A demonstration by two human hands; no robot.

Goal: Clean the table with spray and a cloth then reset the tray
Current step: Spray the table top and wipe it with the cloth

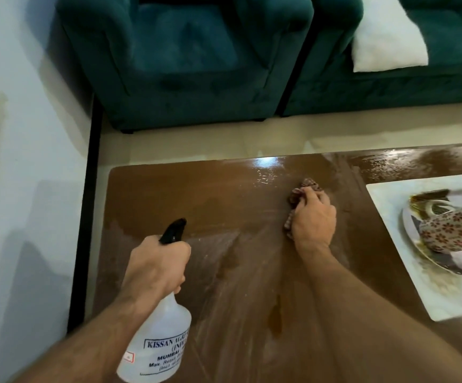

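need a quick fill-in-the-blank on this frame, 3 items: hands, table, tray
1. The left hand holds the ____ by its neck.
2. The right hand presses a ____ onto the table.
3. The tray lies on the table's ____ side, with a patterned cup on it.

Missing words: spray bottle; cloth; right

The left half of the table (185, 194) is left open for passage; the right side is blocked by the tray (384, 200) with its cup (445, 230)
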